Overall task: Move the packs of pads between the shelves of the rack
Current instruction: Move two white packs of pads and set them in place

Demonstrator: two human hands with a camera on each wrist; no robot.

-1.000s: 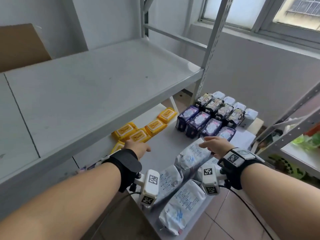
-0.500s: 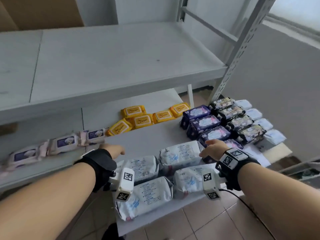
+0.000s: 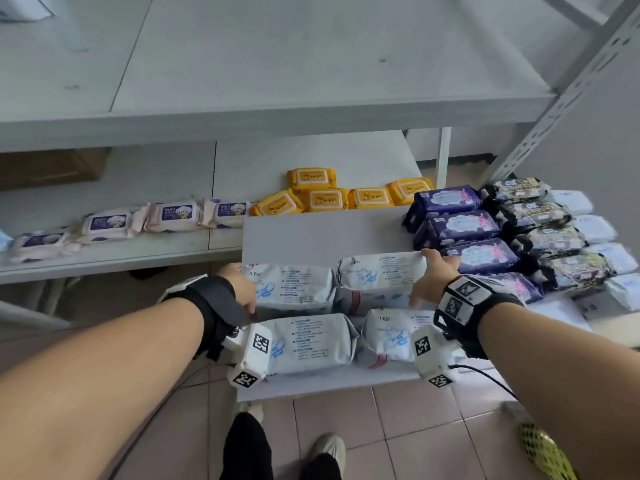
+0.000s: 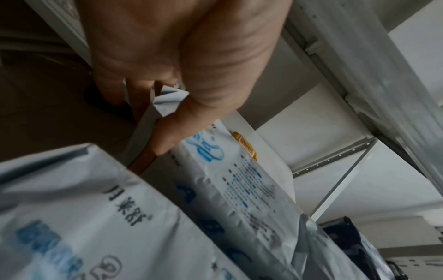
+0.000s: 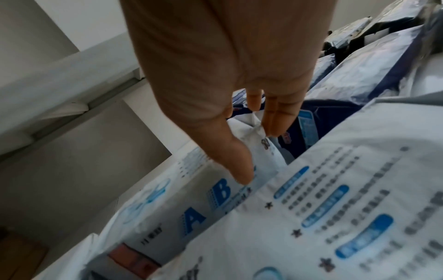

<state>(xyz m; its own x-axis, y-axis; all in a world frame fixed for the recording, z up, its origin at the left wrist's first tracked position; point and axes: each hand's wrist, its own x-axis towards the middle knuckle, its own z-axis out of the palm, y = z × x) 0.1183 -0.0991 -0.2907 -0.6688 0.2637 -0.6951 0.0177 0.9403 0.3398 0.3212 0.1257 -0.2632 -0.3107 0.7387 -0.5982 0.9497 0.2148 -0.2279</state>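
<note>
The four white packs of pads sit two by two at the front of the low white shelf [image 3: 311,233], and I judge them light and squashy, with slick film wrappers; the crimped end seams look like the surest place to take hold.

My left hand [image 3: 242,289] is at the left end of the far-left white pack [image 3: 292,285]. In the left wrist view the thumb and fingers [image 4: 177,130] pinch its gathered end flap.

My right hand [image 3: 434,277] is on the right end of the far-right white pack [image 3: 381,275]. In the right wrist view the thumb lies on top and the fingers [image 5: 278,117] nip the end seam.

Purple pad packs [image 3: 457,225] lie just beside that hand.
</note>
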